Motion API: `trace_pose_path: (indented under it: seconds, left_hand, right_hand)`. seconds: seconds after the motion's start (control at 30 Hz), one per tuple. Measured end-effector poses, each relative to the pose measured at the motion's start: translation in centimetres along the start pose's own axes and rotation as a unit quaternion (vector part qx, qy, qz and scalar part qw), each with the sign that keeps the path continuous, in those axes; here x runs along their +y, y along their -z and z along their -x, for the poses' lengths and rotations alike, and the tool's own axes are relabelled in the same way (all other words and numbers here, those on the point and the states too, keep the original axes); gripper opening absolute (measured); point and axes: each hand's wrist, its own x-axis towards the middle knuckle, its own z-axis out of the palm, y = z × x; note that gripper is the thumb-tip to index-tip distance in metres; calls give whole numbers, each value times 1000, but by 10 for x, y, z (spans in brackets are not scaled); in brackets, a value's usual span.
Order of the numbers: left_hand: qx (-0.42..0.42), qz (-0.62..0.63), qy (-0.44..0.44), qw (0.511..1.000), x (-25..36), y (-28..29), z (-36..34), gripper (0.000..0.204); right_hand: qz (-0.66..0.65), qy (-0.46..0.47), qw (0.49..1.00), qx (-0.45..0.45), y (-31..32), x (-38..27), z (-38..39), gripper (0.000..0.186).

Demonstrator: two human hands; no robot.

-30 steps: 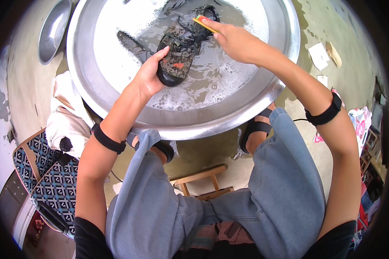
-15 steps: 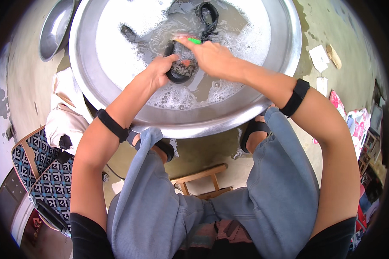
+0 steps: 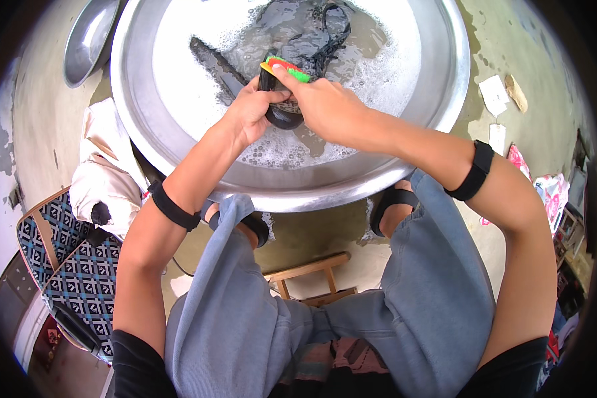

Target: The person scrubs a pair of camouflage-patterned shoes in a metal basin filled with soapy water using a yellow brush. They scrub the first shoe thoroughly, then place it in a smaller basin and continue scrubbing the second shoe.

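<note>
A wide metal basin (image 3: 404,151) of soapy grey water fills the upper part of the view. My left hand (image 3: 249,116) is closed on a wet black shoe-like item (image 3: 285,121) with a rounded end, held at the water's surface. In my right hand (image 3: 325,109) is a scrub brush (image 3: 288,67) with red, yellow and green colouring, its index finger along the top. The brush lies against or just over the black item; their contact is partly hidden. A long dark piece (image 3: 219,69) and black cords (image 3: 335,40) lie in the suds.
A smaller metal bowl (image 3: 89,43) stands at the upper left. White cloth (image 3: 106,166) hangs over a patterned chair (image 3: 86,288) on the left. A wooden stool frame (image 3: 308,268) is between my legs. Paper pieces (image 3: 494,95) and a tan object (image 3: 516,93) lie on the right floor.
The brush has turned and come up into clearer view. My right hand has shifted slightly right and nearer, and the black item is tilted differently. More of the long dark piece shows.
</note>
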Motion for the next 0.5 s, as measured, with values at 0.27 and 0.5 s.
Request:
trace_pose_path:
  seconds: [0.27,0.5]
  left_hand:
    - [-28,53,30,998,0,6,-7,36]
    - [26,-31,-44,998,4,9,-18,43]
  right_hand:
    - [-29,-16,999,-41,-3,-6,25,75]
    - [24,-3,991,134,27,51,27,64]
